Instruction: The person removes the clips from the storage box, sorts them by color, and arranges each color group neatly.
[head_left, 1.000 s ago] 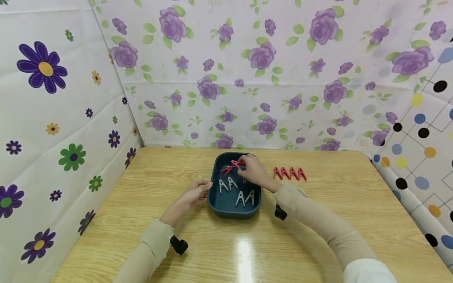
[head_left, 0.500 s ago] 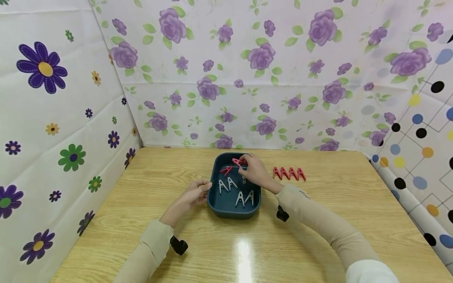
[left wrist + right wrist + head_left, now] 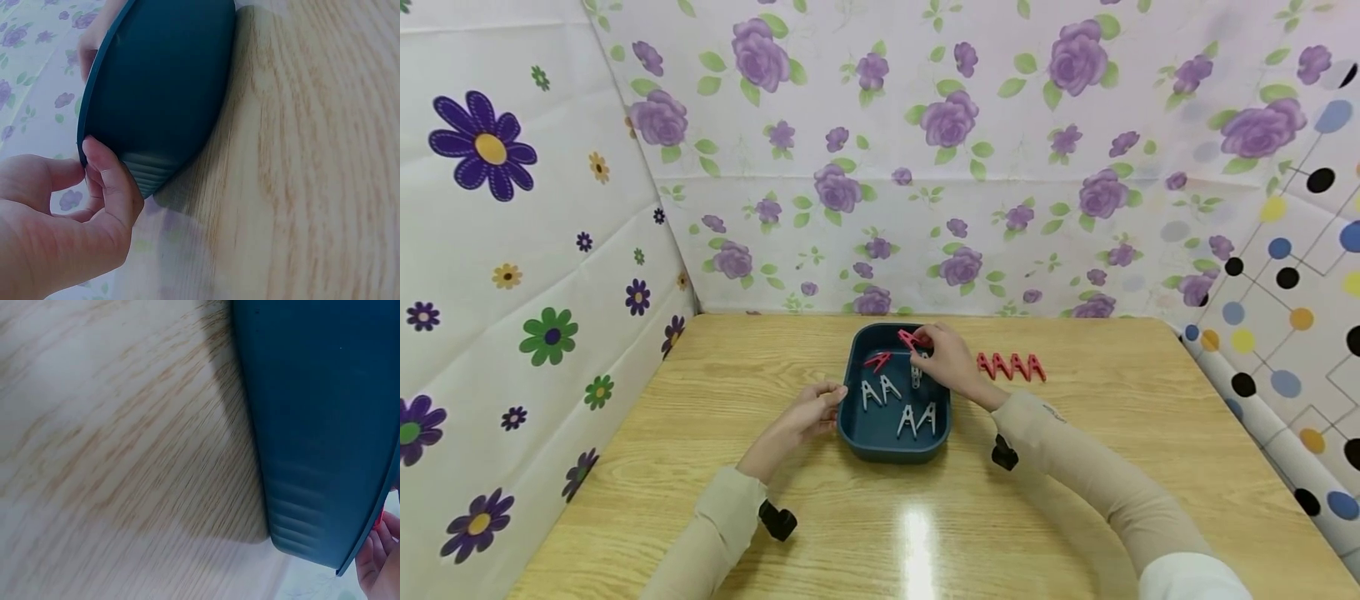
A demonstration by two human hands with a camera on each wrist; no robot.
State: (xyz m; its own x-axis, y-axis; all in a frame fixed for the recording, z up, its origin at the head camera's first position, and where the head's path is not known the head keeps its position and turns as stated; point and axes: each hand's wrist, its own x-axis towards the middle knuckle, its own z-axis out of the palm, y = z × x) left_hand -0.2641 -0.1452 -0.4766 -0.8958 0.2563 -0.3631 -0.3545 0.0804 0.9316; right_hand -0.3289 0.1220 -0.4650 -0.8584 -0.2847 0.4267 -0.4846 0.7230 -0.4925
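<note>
My left hand (image 3: 808,408) grips the left rim of a dark blue plastic bin (image 3: 891,456); in the left wrist view its thumb and fingers pinch the bin's (image 3: 169,75) edge. Over the bin's far right corner, my right hand (image 3: 949,360) pinches a red clothespin (image 3: 907,338). Another red clothespin (image 3: 877,360) lies in the bin's far left part. Below it is a pair of grey clothespins (image 3: 867,394), with a second grey pair (image 3: 907,422) nearer the front right. More grey clothespins (image 3: 916,375) are partly hidden by my right hand.
Several red clothespins (image 3: 1011,367) stand in a row on the wooden table (image 3: 760,350), right of the bin. A flowered cloth (image 3: 850,250) hangs behind the table's far edge, and patterned cloths flank both sides.
My right hand has shifted slightly right and away with the red clothespin, uncovering more of the grey clothespins below it. My left hand keeps its hold on the bin.
</note>
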